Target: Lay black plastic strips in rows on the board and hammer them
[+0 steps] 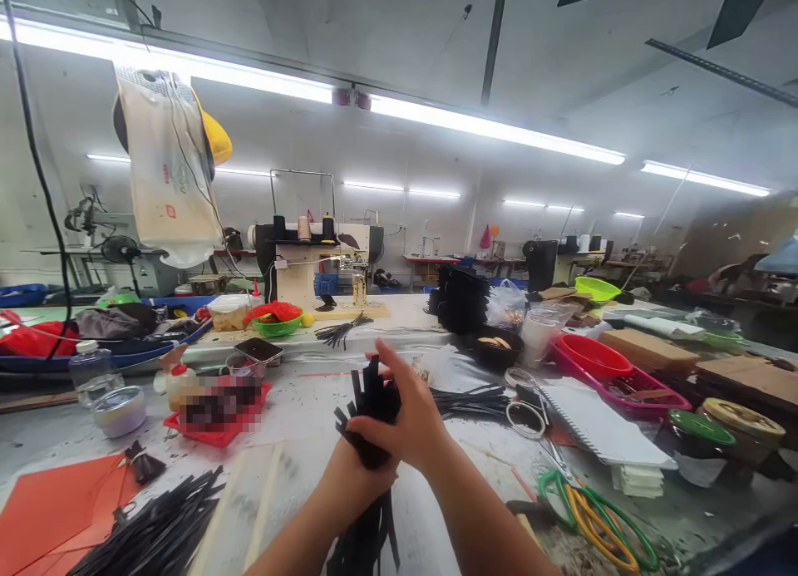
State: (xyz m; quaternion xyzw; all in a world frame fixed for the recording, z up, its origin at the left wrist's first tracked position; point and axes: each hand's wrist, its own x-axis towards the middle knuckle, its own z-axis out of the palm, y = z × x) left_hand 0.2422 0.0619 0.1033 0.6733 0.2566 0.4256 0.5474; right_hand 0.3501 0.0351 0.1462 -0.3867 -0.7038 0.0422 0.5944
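A bundle of black strips (372, 401) stands nearly upright in front of me, its upper ends uneven and fanned a little. My left hand (358, 480) is closed around its middle, and the long ends hang below toward the table's near edge. Higher up, my right hand (411, 410) grips the same bundle from the right, thumb in front and fingers behind. The left fingers are partly hidden by the strips and the right hand. Behind my right hand another bunch of black strips (470, 401) lies flat. More loose black strips (155, 530) are heaped at lower left.
Scissors with green and orange handles (592, 518) and a spiral notebook (598, 418) lie to the right. A red basket (218, 426) and orange sheets (59, 509) are on the left. Across the table stands a sewing machine (312, 268), with a stack of black pieces (462, 297) beside it.
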